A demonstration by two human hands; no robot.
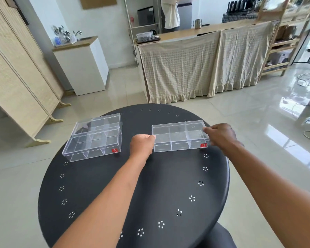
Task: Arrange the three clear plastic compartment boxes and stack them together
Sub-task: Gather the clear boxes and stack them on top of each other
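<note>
Left hand (pixel 142 144), fingers curled, pinching the left short end of a clear rectangular plastic compartment box (pixel 180 136); right hand (pixel 222 134), fingers likewise curled, gripping the opposite right end. This box sits on the far right part of the round black perforated metal worktop (pixel 132 194), its long side facing the viewer, with internal dividers forming two rows of three compartments and a small red square label (pixel 203 145) at its near right corner. Whether its base rests fully on the worktop cannot be told. Well apart, on the far left of the worktop, two further clear plastic compartment boxes: a lower one (pixel 93 149) with a red label (pixel 115 150) at its near right corner, and an upper one (pixel 97 123) lying on it, shifted towards the far edge and slightly askew. Both forearms extend bare from the lower edge of the view.
</note>
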